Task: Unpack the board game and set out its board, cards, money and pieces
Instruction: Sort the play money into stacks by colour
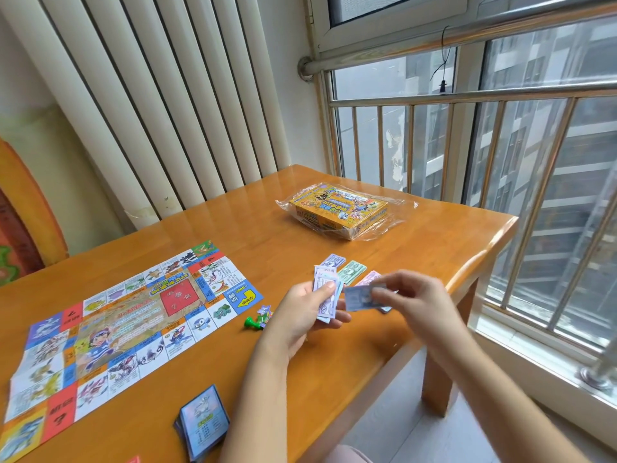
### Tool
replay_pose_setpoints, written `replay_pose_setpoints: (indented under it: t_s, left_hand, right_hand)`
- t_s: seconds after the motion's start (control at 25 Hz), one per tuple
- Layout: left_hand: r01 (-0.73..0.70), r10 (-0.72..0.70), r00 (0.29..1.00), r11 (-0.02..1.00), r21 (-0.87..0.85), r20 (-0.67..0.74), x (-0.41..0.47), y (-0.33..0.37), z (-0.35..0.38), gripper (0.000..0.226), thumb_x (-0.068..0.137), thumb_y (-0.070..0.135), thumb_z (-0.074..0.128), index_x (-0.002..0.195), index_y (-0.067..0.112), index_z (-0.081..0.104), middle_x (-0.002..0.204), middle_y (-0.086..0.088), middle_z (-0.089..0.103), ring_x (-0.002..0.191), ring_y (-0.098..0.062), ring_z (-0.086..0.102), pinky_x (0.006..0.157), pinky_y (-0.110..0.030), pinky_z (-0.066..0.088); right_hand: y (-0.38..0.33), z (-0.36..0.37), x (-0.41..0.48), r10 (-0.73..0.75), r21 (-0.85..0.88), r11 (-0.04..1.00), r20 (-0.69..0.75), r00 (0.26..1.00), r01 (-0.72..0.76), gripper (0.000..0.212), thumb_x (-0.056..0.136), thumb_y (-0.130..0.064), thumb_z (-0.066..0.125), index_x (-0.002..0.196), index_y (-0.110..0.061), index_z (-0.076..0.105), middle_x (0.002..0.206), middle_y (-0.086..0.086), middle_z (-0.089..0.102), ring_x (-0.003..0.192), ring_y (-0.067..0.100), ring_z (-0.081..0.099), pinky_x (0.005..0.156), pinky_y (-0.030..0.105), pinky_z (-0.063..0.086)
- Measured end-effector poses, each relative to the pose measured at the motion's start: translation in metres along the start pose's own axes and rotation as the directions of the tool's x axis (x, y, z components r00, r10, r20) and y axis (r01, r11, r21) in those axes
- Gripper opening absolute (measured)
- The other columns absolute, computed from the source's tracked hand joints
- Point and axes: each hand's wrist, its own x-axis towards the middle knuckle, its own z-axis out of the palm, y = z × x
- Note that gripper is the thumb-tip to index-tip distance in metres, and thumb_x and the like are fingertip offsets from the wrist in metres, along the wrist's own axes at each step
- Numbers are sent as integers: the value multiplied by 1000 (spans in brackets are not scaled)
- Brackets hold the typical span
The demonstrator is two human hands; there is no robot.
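The fingers [384, 293] of the right hand [412, 295] pinch a single blue note [359, 297], held just beside the wad of play money [329, 304]. The left hand [300, 315] grips that wad, thumb on top. Just beyond the fingers, purple [332, 261], green [350, 270] and pink piles [369, 277] lie on the table [300, 238]. Left of the fingers are the pawns [255, 320], then the unfolded board [127, 325], with the card deck [203, 421] nearer the person. The money seems mid-sorting by colour. Next, the blue note likely needs its own spot beside the pink pile.
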Motion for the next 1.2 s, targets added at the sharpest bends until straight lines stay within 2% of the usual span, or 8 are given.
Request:
replay_pose_setpoints:
  t_s: [0.08, 0.24, 0.36, 0.52, 0.64, 0.84, 1.0, 1.2]
  left_hand:
    - [15, -16, 1000, 1000, 22, 19, 1, -2, 5, 21, 100, 19, 44, 98, 7, 61, 81, -9, 71, 57, -13, 67, 51, -19, 51]
    - [39, -39, 999, 999, 10, -4, 5, -7, 16, 21, 100, 17, 44, 103, 4, 60, 87, -10, 69, 64, -13, 67, 57, -20, 52]
    - [40, -41, 999, 999, 32, 20, 5, -9, 22, 18, 100, 18, 45, 102, 7, 60, 92, -8, 70, 64, -11, 68, 56, -18, 52]
    - [71, -71, 996, 997, 8, 58, 5, -9, 26, 18, 100, 20, 46, 106, 10, 59, 98, -7, 72, 69, -13, 70, 56, -19, 52]
    - [80, -80, 994, 997, -6, 76, 5, -9, 26, 17, 99, 20, 47, 101, 11, 61, 101, -9, 72, 71, -14, 70, 58, -20, 52]
    - [109, -103, 989, 993, -48, 102, 4, -8, 27, 19, 99, 17, 48, 96, 7, 63, 96, -10, 71, 71, -15, 70, 56, -19, 53]
    - [134, -126, 986, 989, -70, 106, 5, -7, 25, 21, 99, 17, 47, 95, 6, 64, 93, -9, 73, 71, -16, 70, 57, -20, 54]
    - [164, -153, 982, 981, -99, 107, 5, -6, 26, 21, 99, 16, 47, 96, 5, 64, 89, -8, 74, 72, -16, 71, 56, -19, 54]
  right_hand:
    - [-14, -25, 21, 93, 55, 994, 86, 992, -98, 14, 78, 7, 71, 80, -7, 69, 54, -9, 64, 44, -5, 53, 45, 6, 36]
    - [-16, -62, 64, 264, -267, 940, 183, 947, -211, 11, 75, -6, 78, 83, -11, 72, 68, 2, 66, 54, 6, 50, 46, 13, 33]
    - [-7, -63, 79, 363, -376, 893, 282, 888, -245, 12, 73, -8, 80, 81, -14, 73, 78, 10, 66, 68, 17, 45, 52, 20, 32]
    - [-1, -55, 82, 377, -499, 848, 337, 863, -175, 12, 76, -14, 78, 87, -16, 74, 88, 12, 72, 70, 15, 52, 55, 21, 38]
    - [2, -50, 81, 356, -555, 823, 339, 871, -121, 11, 78, -17, 77, 88, -21, 73, 92, 2, 73, 83, 16, 64, 65, 21, 49]
    - [1, -56, 79, 225, -656, 750, 368, 902, 80, 22, 77, -22, 78, 96, -28, 70, 99, -6, 66, 78, 5, 59, 66, 19, 47]
    - [-6, -66, 78, 252, -714, 660, 504, 826, 235, 36, 76, -28, 79, 104, -42, 61, 105, -18, 54, 88, 6, 59, 76, 27, 53]
    - [-7, -62, 83, 308, -749, 569, 576, 757, 339, 42, 78, -26, 77, 114, -39, 59, 108, -16, 48, 93, 4, 59, 82, 28, 53]
